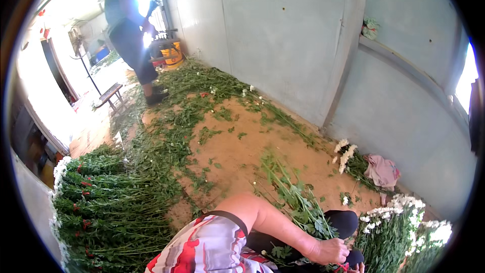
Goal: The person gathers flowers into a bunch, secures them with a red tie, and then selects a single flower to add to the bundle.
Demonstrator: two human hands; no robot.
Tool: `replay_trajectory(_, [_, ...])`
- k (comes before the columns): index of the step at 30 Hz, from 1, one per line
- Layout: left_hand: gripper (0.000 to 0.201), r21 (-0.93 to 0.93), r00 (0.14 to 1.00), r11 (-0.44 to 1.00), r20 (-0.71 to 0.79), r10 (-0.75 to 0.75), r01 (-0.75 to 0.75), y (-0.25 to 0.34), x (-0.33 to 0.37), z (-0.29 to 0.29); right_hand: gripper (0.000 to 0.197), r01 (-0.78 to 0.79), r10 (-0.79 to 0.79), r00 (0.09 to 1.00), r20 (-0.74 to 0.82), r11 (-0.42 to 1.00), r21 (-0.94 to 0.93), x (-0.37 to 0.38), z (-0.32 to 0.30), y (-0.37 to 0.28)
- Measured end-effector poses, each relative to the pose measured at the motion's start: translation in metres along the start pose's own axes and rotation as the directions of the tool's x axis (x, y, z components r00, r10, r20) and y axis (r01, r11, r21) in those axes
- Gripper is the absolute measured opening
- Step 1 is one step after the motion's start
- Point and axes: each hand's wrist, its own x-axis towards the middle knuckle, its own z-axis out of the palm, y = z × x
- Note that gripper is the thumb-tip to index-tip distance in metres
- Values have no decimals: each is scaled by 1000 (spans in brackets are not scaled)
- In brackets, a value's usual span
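My left hand [328, 251] is closed, its fingers pinched around a thin red tie [342, 267] at the lower edge. At the other side of that tie, fingertips of my right hand [358, 268] show, bent together on it; the rest of this hand is cut off. A bunch of leafy green flower stems [298, 197] lies over my lap, its cut ends pointing away, partly behind my left forearm. My dark-clad knees [342, 222] are beside it. Just right of my hands are bunches of white chrysanthemums [386, 225].
Tied chrysanthemum bunches [111, 197] are piled at left. Loose greenery [166, 141] litters the brown floor [242, 146]. A pink cloth [382, 171] lies by the pale wall [288, 35]. A person [126, 30] stands far left near a yellow bucket [173, 54] and a small bench [109, 94].
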Motion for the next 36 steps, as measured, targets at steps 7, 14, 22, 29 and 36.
replay_trajectory(7, [39,340,934,940,-332,136,-16,22,-23,-46,16,183,-213,911,-352,976,-117,-32,-14,-17])
replay_trajectory(14, [29,117,970,984,-183,158,-138,24,27,-61,69,-346,238,938,252,704,620,-68,11,-2])
replay_trajectory(22, [46,206,971,968,-160,176,-141,13,61,-58,45,58,521,848,-91,79,995,-33,0,9])
replay_trajectory(29, [51,270,990,960,-96,104,-74,-87,60,-81,29,302,770,492,-407,287,909,-56,-49,-5])
replay_trajectory(36, [36,-56,885,908,256,-390,416,-193,67,-26,20,389,623,603,-499,316,865,-121,-67,21])
